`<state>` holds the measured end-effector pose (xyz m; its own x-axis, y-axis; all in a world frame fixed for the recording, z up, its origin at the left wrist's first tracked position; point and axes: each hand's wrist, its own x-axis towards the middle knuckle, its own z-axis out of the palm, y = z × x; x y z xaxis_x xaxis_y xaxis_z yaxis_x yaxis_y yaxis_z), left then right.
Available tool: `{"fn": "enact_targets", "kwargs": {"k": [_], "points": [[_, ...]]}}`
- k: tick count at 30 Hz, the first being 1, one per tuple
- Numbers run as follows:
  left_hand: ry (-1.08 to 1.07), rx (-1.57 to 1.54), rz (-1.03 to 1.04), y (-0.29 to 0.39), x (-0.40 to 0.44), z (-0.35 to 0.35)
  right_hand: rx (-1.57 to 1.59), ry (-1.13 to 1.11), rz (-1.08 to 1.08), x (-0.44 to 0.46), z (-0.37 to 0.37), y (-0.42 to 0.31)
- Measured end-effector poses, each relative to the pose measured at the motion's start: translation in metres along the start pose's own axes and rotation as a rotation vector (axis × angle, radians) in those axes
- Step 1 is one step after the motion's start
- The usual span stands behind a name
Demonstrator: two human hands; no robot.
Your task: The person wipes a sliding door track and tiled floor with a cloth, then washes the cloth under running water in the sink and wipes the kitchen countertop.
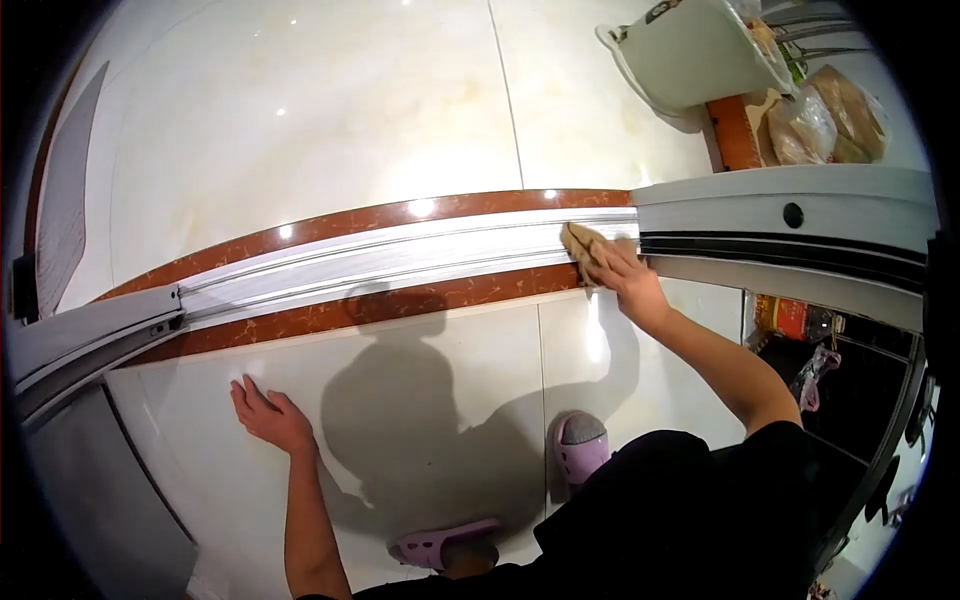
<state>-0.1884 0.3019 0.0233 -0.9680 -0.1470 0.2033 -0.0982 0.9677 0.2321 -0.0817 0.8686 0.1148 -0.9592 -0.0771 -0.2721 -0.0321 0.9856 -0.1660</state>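
A brown cloth [582,250] lies across the right part of a white sliding-door track [400,257], with my right hand [625,277] closed on it and pressing it against the track. The cloth also reaches over the red-brown stone edging [480,288] nearest me. My left hand [270,413] hovers over the pale floor tiles at the lower left, fingers apart, holding nothing. It is nearest to the edging's left part and does not touch the track.
A light bin [690,55] stands at the top right beside plastic bags [830,120]. Door frames border the track at left [95,335] and right [740,205]. Pink slippers [582,455] are below. A dark shelf [850,390] holds a bottle [790,318].
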Motion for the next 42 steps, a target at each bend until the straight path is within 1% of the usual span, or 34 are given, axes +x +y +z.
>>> {"fn": "enact_targets", "kwargs": {"k": [1,2,3,5,6,7,8,9,10,12,13,15,16,17,18,19,21,22,24,25,27,28,30,31,32,33,34,37,38,39,40,41,42], "points": [[0.005,-0.003,0.003,-0.002,0.000,0.001,0.095,-0.026,0.060,-0.013,-0.002,-0.003],[0.003,0.014,0.012,-0.004,0.001,0.002,0.132,-0.201,0.011,-0.040,0.009,0.006],[0.010,0.009,0.030,-0.004,0.003,0.004,0.262,-0.113,0.041,-0.051,-0.007,-0.012],[0.020,0.003,0.056,-0.004,0.001,0.001,0.300,0.193,0.180,-0.050,-0.011,-0.007],[0.028,-0.004,0.074,-0.004,0.001,0.001,0.239,0.384,0.196,-0.035,-0.021,-0.008],[0.010,-0.006,0.054,-0.002,0.000,-0.001,0.184,0.435,0.215,-0.018,-0.029,-0.004],[-0.003,-0.006,0.033,0.001,0.000,-0.002,0.162,0.429,0.258,0.002,-0.036,0.002],[-0.013,-0.005,0.008,0.003,0.001,-0.003,0.072,0.436,0.307,0.020,-0.027,0.015],[-0.010,0.005,0.012,0.006,0.001,-0.004,0.082,0.485,0.354,0.039,-0.016,0.021],[-0.008,0.016,0.014,0.004,0.001,-0.003,-0.155,0.385,0.432,0.062,0.026,0.035],[-0.009,0.020,0.010,0.003,0.000,-0.001,-0.276,0.330,0.465,0.072,0.032,0.031],[0.009,-0.007,0.025,-0.001,-0.001,0.004,-0.260,0.218,0.428,0.081,0.034,0.011],[0.016,-0.019,0.032,-0.003,-0.002,0.004,-0.248,0.236,0.361,0.085,0.032,-0.008],[0.015,-0.007,0.030,-0.003,-0.002,0.005,-0.333,0.434,0.197,0.092,0.029,-0.024],[0.015,0.006,0.027,-0.003,-0.002,0.004,-0.255,0.506,0.142,0.103,0.027,-0.045],[0.018,0.016,0.025,-0.002,-0.001,0.005,-0.292,0.483,0.162,0.114,0.037,-0.065],[0.018,0.039,0.023,-0.003,-0.002,0.008,-0.229,0.367,-0.001,0.118,0.050,-0.102],[0.017,0.052,0.022,-0.005,-0.003,0.007,0.053,0.459,-0.163,0.121,0.056,-0.121],[0.012,0.044,0.018,-0.002,-0.001,0.003,0.432,0.165,-0.254,0.103,0.024,-0.174],[0.006,0.040,0.015,-0.002,-0.002,0.002,0.812,-0.050,-0.308,0.096,0.031,-0.187],[0.037,-0.028,0.075,-0.006,0.000,0.006,0.987,-0.087,-0.314,0.074,0.016,-0.183],[0.045,-0.056,0.100,-0.011,-0.003,0.006,0.959,0.052,-0.228,0.067,-0.002,-0.165],[0.031,-0.037,0.083,-0.006,-0.002,0.002,1.277,0.190,0.117,0.059,-0.022,-0.099],[0.025,-0.027,0.076,-0.003,-0.001,0.001,1.010,0.436,0.152,0.057,-0.020,-0.054],[0.024,-0.025,0.075,-0.001,0.001,0.004,0.725,0.503,0.220,0.058,-0.032,-0.019],[0.024,-0.021,0.073,0.000,0.002,0.005,0.342,0.509,0.281,0.055,-0.038,0.004],[0.021,-0.015,0.073,-0.001,0.000,0.002,0.241,0.542,0.258,0.058,-0.021,0.026],[0.042,0.029,0.056,0.001,-0.001,0.004,0.069,0.554,0.319,0.073,0.028,-0.005],[0.038,0.041,0.048,0.000,-0.001,0.004,0.153,0.607,0.173,0.081,0.033,-0.023],[0.031,0.049,0.047,-0.003,0.000,0.003,0.172,0.490,0.114,0.082,0.040,-0.046],[0.019,0.047,0.053,-0.002,0.000,0.003,0.221,0.450,0.048,0.087,0.057,-0.108],[0.016,0.037,0.055,-0.004,-0.001,0.002,0.625,0.422,-0.280,0.076,0.061,-0.128],[0.017,0.023,0.060,-0.005,-0.002,0.002,0.686,0.386,-0.335,0.057,0.060,-0.146]]}}
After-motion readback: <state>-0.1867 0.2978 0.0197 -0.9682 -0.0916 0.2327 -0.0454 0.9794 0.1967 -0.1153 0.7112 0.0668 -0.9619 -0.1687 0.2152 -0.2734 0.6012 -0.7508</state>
